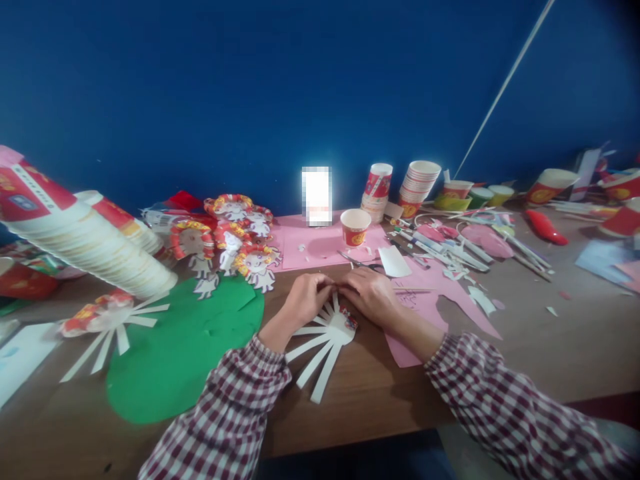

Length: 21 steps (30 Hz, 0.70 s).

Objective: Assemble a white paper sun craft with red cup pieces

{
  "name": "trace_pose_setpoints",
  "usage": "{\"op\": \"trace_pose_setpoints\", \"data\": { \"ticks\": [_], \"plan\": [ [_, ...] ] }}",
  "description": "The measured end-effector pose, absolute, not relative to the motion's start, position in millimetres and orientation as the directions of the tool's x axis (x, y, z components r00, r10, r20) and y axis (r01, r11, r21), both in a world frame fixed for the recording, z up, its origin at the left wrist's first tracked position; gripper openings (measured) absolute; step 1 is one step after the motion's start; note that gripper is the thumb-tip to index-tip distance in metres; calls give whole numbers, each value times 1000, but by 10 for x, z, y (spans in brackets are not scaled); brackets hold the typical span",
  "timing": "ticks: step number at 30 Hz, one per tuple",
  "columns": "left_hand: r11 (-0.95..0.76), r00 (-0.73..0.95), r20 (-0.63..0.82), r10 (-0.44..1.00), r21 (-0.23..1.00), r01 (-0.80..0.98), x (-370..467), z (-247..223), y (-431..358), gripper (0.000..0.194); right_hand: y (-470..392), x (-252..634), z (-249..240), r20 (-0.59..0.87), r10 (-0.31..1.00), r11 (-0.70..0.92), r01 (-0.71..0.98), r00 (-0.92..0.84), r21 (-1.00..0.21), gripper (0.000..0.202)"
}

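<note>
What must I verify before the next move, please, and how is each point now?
1. Left hand and right hand together at the white strip-cut piece: ok.
2. Grip firm on a strip: cannot tell, fingers hide it.
3. Near strips spread apart: ok.
4. Scissors well away from the right hand: not ok, just beyond it.
5. Single paper cup upright: ok.
</note>
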State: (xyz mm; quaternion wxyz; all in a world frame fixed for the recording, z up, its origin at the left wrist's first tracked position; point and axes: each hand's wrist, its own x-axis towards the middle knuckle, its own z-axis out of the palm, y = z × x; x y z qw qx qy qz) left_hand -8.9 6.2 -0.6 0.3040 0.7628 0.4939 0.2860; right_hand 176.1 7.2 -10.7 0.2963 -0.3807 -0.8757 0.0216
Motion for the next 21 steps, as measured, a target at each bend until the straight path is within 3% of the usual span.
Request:
{"op": "trace_pose_setpoints", "data": {
  "ticks": [21],
  "plan": [
    [-303, 325, 130, 937, 767, 566, -68, 36, 43, 17, 83, 1749, -142, 512, 711, 677, 666, -483, -312, 6]
  ]
}}
